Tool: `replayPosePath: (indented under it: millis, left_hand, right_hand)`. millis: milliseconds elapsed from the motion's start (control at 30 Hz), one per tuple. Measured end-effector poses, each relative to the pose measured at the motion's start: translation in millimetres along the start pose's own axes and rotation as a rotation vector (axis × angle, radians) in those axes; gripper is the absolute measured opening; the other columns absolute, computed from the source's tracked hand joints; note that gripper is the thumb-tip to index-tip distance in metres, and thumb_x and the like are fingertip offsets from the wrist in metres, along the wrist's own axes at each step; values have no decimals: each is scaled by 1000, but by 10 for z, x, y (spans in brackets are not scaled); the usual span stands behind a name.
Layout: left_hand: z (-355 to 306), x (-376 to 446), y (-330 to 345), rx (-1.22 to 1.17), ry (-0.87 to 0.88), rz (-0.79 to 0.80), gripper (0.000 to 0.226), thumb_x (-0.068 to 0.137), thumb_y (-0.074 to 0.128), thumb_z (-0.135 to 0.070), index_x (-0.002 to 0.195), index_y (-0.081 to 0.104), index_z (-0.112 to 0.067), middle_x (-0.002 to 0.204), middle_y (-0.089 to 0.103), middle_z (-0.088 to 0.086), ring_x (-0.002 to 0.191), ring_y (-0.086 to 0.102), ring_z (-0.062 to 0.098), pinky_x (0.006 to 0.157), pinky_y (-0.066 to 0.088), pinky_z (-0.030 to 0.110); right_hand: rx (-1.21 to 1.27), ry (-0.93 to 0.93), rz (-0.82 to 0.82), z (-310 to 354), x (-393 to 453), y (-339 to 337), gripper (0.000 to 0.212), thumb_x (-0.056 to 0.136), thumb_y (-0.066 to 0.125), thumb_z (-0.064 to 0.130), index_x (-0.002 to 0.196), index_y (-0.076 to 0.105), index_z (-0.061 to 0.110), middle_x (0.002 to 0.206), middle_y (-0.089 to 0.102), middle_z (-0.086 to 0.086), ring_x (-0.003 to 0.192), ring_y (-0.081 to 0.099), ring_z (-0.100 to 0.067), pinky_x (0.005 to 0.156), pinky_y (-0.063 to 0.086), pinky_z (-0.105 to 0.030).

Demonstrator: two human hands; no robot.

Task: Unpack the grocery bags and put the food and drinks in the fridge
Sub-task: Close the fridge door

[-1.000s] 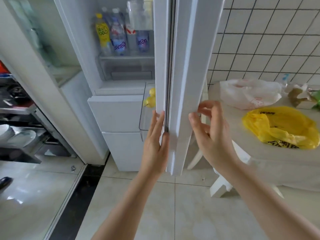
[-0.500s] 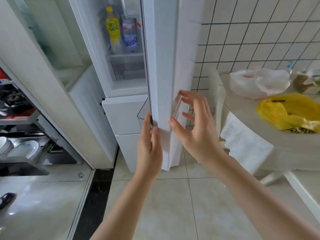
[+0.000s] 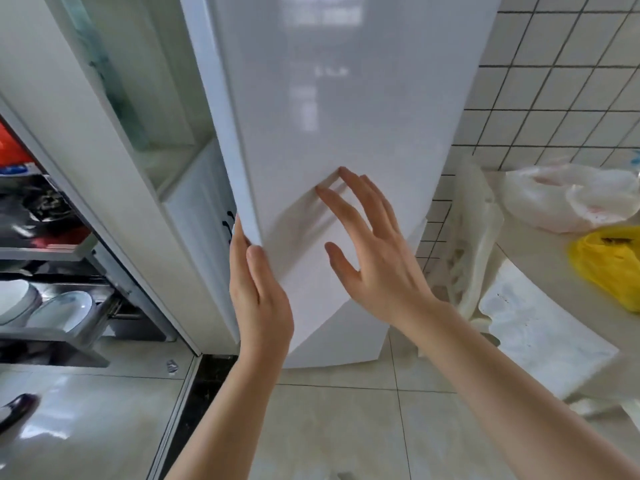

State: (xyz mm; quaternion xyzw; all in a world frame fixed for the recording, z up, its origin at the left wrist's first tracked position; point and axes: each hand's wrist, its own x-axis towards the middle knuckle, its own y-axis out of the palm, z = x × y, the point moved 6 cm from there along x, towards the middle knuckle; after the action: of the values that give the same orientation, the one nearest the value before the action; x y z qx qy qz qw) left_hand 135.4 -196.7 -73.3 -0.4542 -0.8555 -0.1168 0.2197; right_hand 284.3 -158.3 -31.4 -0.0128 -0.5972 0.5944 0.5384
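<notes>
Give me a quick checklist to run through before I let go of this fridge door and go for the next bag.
1. Fridge door fully shut: cannot tell; it covers the inside, but the seal is hidden.
2. Left hand clear of the closing edge: not ok; the fingers lie along the door's left edge.
3. Right hand only pushing: ok; it is open against the door front.
4. Both hands free for a bag: ok; neither holds anything.
5. Bags within view: ok; a yellow bag and a white bag lie on the table to the right.
6. Bags emptied: cannot tell.
</notes>
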Motion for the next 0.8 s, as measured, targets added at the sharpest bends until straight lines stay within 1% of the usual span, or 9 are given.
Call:
replayPosePath:
  millis: [100,133,233,300,367,467,567,700,800]
  left_hand:
    - [216,294,-70,-5,-53,-131,50,103,20,-33,148,35,-16,142,47,-13,133,41,-5,112,34,24]
    - [283,408,-96,-6,-58,-161,53,103,19,-35,149,35,-15,145,46,-10,134,40,-3,113,34,27]
    - [447,754,-155,-21,-45,-204,54,102,19,-38,146,40,-13,139,53,7,130,50,20,107,41,49]
    - [579,981,-155,-29,-59,-225,53,103,19,-37,144,42,-12,135,56,10,126,53,24,104,43,51]
    - [706,1179,-155,-15,-81,-250,50,105,19,-32,144,42,-12,134,56,7,125,53,16,104,45,38]
    - [874,1487,-149,19,-89,-265,46,108,18,-24,143,43,-9,130,57,0,116,53,-5,92,40,8]
    - [1035,1803,-119,34,-94,-243,44,108,20,-24,136,49,-6,118,61,2,105,56,2,85,41,8]
    - [1296,2216,-82,41,-117,-217,37,105,23,-32,104,53,-9,81,53,-11,68,49,-3,65,38,19]
    - [1427,2471,-30,26,-117,-193,32,106,25,-28,98,51,-10,76,50,-12,62,48,-4,60,37,14]
  right_hand:
    - [-35,-67,8,-97,270,250,61,94,56,19,149,30,21,159,16,-2,148,9,-26,110,37,-46]
    - [-43,-89,12,-118,361,333,60,94,56,18,149,31,20,159,17,-4,148,9,-26,112,33,-48]
    - [-87,-156,29,-153,618,549,59,93,56,15,148,34,19,159,18,-6,149,7,-26,115,23,-51]
    - [-120,-194,33,-186,793,662,60,93,55,15,148,34,19,158,19,-6,149,6,-26,117,18,-52]
    - [-157,-210,39,-247,960,766,60,92,54,16,148,33,21,159,19,-5,149,5,-26,118,14,-52]
    - [-189,-211,45,-379,1185,917,61,92,54,16,148,33,22,159,18,-4,149,5,-26,118,12,-54]
    - [-232,-212,25,-503,1389,1093,60,91,56,17,148,35,21,159,20,-4,148,8,-27,117,12,-56]
    - [-311,-204,-17,-628,1662,1314,59,90,58,18,146,39,20,157,23,-6,148,13,-28,116,13,-58]
    - [-354,-185,-55,-697,1824,1435,58,89,60,20,144,42,19,156,26,-7,146,18,-29,114,15,-60]
